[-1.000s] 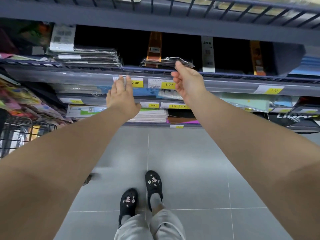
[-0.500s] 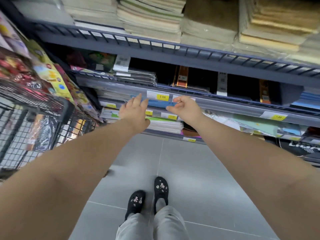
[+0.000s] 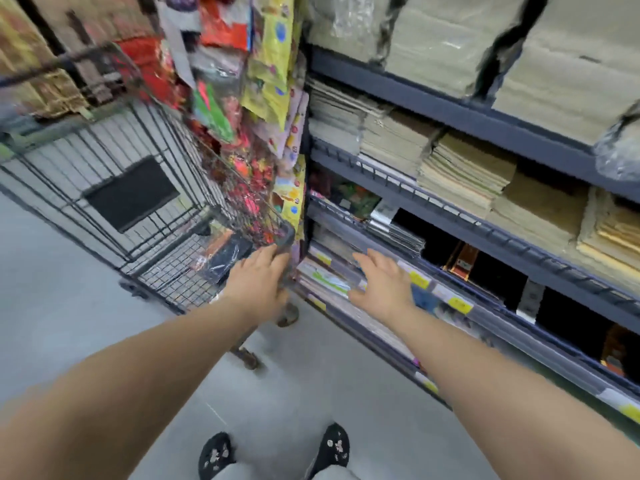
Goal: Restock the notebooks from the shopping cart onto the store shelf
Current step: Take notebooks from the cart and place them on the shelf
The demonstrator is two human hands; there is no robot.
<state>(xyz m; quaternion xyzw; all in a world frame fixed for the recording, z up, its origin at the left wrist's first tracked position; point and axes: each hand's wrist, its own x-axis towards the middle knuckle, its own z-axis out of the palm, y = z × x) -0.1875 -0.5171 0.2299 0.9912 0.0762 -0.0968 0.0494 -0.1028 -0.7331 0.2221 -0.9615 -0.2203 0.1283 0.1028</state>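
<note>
Some notebooks (image 3: 225, 258) in cart (image 3: 131, 195), just beyond empty L hand (image 3: 258, 285).

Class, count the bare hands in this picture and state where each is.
2. The left hand is by the near corner of the shopping cart; the right hand hovers before the lower shelf edge.

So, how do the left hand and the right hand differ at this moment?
The left hand is at the near corner of the shopping cart; the right hand is in front of the store shelf, at the rail with yellow price labels. The left hand's fingers lie close together; the right hand's fingers are spread. Both hands hold nothing, with their backs up and the arms stretched forward.
</note>
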